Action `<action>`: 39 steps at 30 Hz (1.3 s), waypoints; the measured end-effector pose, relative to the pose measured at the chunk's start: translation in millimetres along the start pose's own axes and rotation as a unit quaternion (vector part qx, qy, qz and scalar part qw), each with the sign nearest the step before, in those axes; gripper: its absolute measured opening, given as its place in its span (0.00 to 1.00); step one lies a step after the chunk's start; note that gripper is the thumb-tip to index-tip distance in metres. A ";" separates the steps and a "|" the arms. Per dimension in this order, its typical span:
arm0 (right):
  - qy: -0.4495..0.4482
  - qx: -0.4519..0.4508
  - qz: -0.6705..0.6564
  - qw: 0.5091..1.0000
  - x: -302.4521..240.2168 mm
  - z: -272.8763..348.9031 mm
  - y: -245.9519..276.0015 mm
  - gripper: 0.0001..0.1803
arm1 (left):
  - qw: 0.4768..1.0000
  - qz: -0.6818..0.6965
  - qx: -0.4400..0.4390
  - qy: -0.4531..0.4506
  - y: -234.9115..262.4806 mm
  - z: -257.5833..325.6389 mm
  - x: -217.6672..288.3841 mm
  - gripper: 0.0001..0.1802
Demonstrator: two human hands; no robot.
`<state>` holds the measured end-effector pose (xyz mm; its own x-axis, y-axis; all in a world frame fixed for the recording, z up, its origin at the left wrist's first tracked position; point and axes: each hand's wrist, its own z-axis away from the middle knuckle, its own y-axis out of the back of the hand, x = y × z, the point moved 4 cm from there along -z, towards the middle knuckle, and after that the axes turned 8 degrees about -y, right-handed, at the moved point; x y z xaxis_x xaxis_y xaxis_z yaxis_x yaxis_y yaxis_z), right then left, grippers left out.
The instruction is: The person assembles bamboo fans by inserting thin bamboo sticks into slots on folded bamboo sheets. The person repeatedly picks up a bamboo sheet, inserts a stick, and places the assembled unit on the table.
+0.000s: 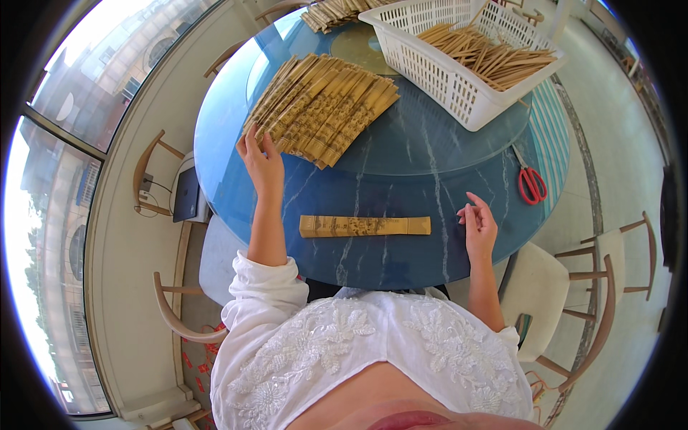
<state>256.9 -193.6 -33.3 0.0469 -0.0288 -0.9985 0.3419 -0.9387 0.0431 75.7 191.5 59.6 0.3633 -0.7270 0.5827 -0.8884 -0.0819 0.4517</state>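
Fanned pile of tan paper chopstick sleeves (322,107) lies on the raised glass turntable (430,143), left of centre, sleeves overlapping side by side and angled. Left hand (261,161) sits at the pile's lower left corner, fingertips (251,140) touching the end of the outermost sleeves, fingers loosely curled, nothing clearly gripped. One single sleeve (365,226) lies flat and crosswise on the blue marbled surface (401,193), near the front edge, between both hands and apart from each. Right hand (479,226) hovers just right of that sleeve, fingers spread a little and half bent, holding nothing, thumb and forefinger close together.

White plastic lattice basket (459,86) stands on the turntable, upper right, with bare wooden chopsticks (494,54) heaped inside. Second stack of sleeves (333,13) at the far edge, partly cut off. Red-handled scissors (530,179) lie on the surface, right side, well apart from the right hand. Wooden chairs (605,279) ring the surface; a laptop (186,195) rests on a seat at left. Person wears a white embroidered top (358,351).
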 end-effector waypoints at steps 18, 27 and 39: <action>-0.003 -0.007 0.022 1.000 -0.9 -0.4 -3.1 0.14 | 0.957 0.165 0.200 0.132 -37.4 -13.4 -35.4 0.43; -0.006 -0.003 0.031 1.000 -1.3 -1.6 -4.8 0.13 | 0.954 0.175 0.208 0.125 -55.8 -22.7 -33.6 0.43; 0.074 0.001 0.046 0.996 -31.3 -7.3 -1.9 0.14 | 0.977 0.153 0.150 0.018 -7.6 -4.2 -17.2 0.34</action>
<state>261.7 -188.5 -1.8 0.2154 -0.0644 -0.9744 0.3273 -0.9354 0.1342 77.4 207.5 49.0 0.0731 -0.7242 0.6857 -0.9972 -0.0647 0.0379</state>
